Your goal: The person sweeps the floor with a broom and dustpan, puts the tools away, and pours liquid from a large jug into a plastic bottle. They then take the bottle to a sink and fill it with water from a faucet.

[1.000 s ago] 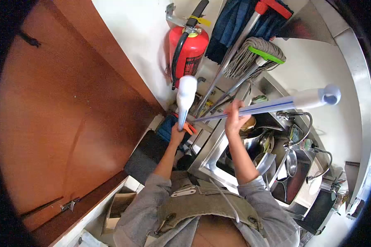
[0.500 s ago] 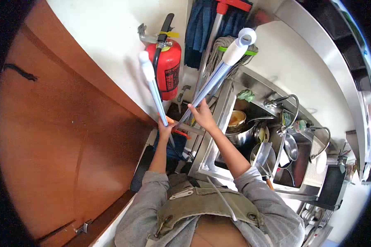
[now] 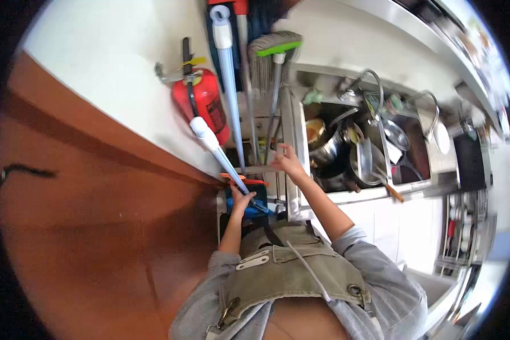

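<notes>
A pale blue pole (image 3: 223,159) with a white end grip slants up and to the left, and my left hand (image 3: 241,200) is wrapped round its lower part. What is fixed at its bottom end is partly hidden by the hand. My right hand (image 3: 289,164) hovers beside the sink's left edge with its fingers apart and nothing in them. A second pale blue pole (image 3: 229,79), with a white grip and a hanging hole, stands against the corner, apart from both hands. Just above my left hand an orange piece (image 3: 249,180) shows.
A red fire extinguisher (image 3: 201,102) hangs on the wall at left. Mops stand in the corner, one with a green head clamp (image 3: 279,49). The steel sink (image 3: 295,133) at right holds pots and pans (image 3: 363,164). A brown door (image 3: 107,187) fills the left side.
My right hand has let go of the larger pole, which now stands in the corner farther left. My left hand still holds its pole, now tilted more. The view has shifted.
</notes>
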### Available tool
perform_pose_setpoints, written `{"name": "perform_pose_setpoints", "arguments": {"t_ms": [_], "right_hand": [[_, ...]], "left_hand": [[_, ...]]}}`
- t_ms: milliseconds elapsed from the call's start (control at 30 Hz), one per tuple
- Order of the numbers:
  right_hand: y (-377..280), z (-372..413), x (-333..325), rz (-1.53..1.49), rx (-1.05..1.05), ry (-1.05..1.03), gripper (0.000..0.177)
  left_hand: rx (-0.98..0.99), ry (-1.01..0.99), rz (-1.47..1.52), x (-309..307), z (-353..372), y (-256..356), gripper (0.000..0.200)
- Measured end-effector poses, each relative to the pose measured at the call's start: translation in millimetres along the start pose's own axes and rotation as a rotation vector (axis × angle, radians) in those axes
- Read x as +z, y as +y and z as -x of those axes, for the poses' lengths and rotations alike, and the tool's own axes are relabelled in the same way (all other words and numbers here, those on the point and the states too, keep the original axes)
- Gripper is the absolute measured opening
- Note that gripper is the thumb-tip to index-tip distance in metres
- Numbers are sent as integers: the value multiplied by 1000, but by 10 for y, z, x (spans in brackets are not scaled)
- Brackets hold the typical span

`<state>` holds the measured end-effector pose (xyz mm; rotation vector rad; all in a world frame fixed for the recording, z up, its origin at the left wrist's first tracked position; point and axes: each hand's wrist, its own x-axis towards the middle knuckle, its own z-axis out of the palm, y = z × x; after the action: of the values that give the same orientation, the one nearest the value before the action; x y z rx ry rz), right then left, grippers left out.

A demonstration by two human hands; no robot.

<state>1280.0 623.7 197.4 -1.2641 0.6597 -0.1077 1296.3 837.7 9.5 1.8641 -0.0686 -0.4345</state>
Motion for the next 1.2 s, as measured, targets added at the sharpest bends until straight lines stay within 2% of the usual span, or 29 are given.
{"name": "perform_pose_setpoints", "arguments": {"t_ms": [67,100,167,233,267,300,333,400,433,467,500,533,567,633,700,767,867,900,967,1000,1033,1133,1200], "right_hand": [[158,347,-108,3,39,50,47],[304,463,-183,-29,71,69,46],[636,809,-348,41,28,133,43],[869,1269,-458,123,56,282,40],[968,1534,-523,122,45,336,40],[1062,1812,-579,121,34,386,39],[1146,2081,-624,97,34,443,39],[1308,2617,-721,377,126,655,39],[1407,2873,-773,354,134,709,39],[1515,3114,-818,478,126,753,37],[1604,3337,-882,606,120,788,36],[1689,3530,-931,593,132,829,36],[1779,3713,-971,609,181,847,36],[1919,4032,-1019,600,237,895,36],[2010,4277,-1077,548,272,907,36],[2042,4476,-1117,490,306,919,35],[2327,4799,-1303,409,364,895,33],[2444,4944,-1398,377,390,867,33],[2633,5281,-1599,364,432,888,34],[2772,5484,-1726,345,433,930,34],[2871,5681,-1848,370,460,974,34],[3139,6362,-2252,309,482,1127,33],[3139,6769,-2438,229,500,1370,32]], "left_hand": [[-8,-64,205,-11,-127,-158,118],[-50,-124,145,-31,-241,-302,118],[-197,-185,109,-143,-114,104,118],[-211,-287,37,-216,-157,-153,119],[-214,-261,-115,-222,-135,-239,121],[-274,-368,-68,-294,-64,-161,122],[-287,-369,-135,-282,-167,-652,118],[-232,-472,70,-376,-163,-1190,115],[-295,-475,-123,-407,-66,-1136,116],[-350,-469,-316,-460,35,-1018,116],[-413,-545,-338,-507,128,-913,111],[-479,-617,-362,-539,179,-937,106],[-465,-652,-381,-532,218,-952,106],[-613,-778,-609,-486,193,-1131,93],[-597,-823,-615,-342,302,-1058,87],[-579,-864,-608,-76,443,-861,80],[-327,-946,-724,504,749,-668,66],[-310,-972,-732,750,825,-665,66],[-102,-1080,-973,1281,990,-708,57],[-67,-1082,-951,1527,1169,-710,48],[-119,-1143,-864,1843,1157,-1006,50],[-345,-1207,-789,2684,2014,-693,47],[-261,-1311,-857,3232,2656,-575,46]]}}
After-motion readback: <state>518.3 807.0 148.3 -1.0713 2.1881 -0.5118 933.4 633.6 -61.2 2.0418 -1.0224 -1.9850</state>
